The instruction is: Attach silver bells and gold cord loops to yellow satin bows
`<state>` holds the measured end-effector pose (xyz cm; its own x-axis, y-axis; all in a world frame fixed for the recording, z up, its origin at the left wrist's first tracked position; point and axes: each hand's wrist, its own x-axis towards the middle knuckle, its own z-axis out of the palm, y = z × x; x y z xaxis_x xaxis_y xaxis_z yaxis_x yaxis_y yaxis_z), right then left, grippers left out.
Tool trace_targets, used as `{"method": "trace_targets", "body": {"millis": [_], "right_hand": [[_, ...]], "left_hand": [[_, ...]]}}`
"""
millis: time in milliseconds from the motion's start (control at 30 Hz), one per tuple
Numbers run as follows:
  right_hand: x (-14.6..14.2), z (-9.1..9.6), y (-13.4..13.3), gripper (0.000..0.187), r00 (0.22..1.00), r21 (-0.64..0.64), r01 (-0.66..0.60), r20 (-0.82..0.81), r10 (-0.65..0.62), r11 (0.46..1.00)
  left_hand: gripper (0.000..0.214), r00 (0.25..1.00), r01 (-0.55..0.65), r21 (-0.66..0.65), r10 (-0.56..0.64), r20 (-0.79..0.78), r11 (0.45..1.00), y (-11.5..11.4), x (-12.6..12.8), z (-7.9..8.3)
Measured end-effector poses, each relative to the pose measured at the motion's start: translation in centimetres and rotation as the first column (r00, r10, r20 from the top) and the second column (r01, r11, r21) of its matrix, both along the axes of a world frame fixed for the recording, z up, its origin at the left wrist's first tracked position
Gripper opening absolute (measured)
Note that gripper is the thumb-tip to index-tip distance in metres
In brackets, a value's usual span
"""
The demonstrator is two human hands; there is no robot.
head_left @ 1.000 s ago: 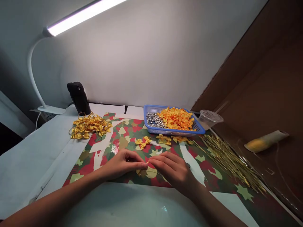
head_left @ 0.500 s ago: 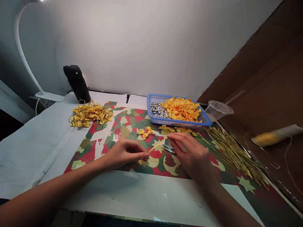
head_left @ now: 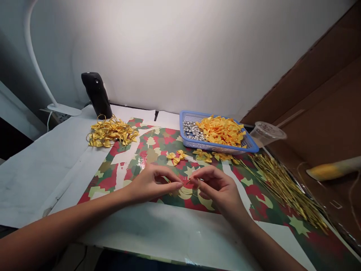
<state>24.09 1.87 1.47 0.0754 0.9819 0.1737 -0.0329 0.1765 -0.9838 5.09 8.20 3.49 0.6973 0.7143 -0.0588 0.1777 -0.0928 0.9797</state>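
Over a red, green and cream patterned sheet [head_left: 121, 177], my left hand [head_left: 150, 184] pinches a small yellow bow against the sheet; the bow is mostly hidden under the fingertips. My right hand [head_left: 216, 186] is closed on a thin gold wire tie [head_left: 194, 183], bent into a small loop by the fingertips. The two hands' fingertips almost meet. A few loose yellow bows [head_left: 176, 157] lie just beyond the hands.
A blue basket [head_left: 184, 141] holds orange bows and silver bells at the back. Gold wire ties [head_left: 282, 184] lie in a bundle on the right, finished gold loops [head_left: 111, 132] in a heap at the left. A clear plastic cup [head_left: 266, 132], a black device [head_left: 96, 94] and a lamp base stand behind.
My right hand pulled the gold tie out straight away from the bow, then came back toward my left hand with the tie curled into a loop. The camera tilted down slightly.
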Motion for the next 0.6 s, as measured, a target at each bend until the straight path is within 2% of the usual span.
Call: {"method": "trace_targets", "body": {"millis": [133,233,300,400,500,600], "right_hand": [[-0.36,-0.01,0.01,0.014,1.0,-0.071,-0.014,-0.006,0.014,0.997],[-0.5,0.14,0.05,0.014,1.0,-0.082,-0.027,0.008,0.027,0.996],[-0.52,0.29,0.11,0.016,0.999,-0.089,-0.033,0.007,0.033,0.995],[-0.51,0.45,0.18,0.019,1.0,-0.1,-0.023,-0.022,0.02,0.995],[-0.57,0.49,0.25,0.022,0.999,-0.126,-0.004,-0.045,-0.002,0.992],[-0.72,0.4,0.34,0.023,0.997,-0.172,-0.001,-0.074,-0.012,0.985]], "left_hand": [[0.019,0.98,-0.179,-0.207,0.193,0.048,0.962,-0.01,0.32,-0.27],[0.033,0.956,-0.255,-0.33,0.288,0.054,0.909,0.03,0.32,-0.22],[0.029,0.958,-0.248,-0.354,0.282,0.048,0.902,-0.02,0.27,-0.06],[0.016,0.975,-0.178,-0.322,0.212,0.072,0.93,-0.17,0.25,0.13],[0.017,0.987,-0.12,-0.265,0.145,0.075,0.957,-0.32,0.32,0.04],[0.019,0.991,-0.118,-0.234,0.128,0.031,0.965,-0.5,0.37,-0.25]]}}
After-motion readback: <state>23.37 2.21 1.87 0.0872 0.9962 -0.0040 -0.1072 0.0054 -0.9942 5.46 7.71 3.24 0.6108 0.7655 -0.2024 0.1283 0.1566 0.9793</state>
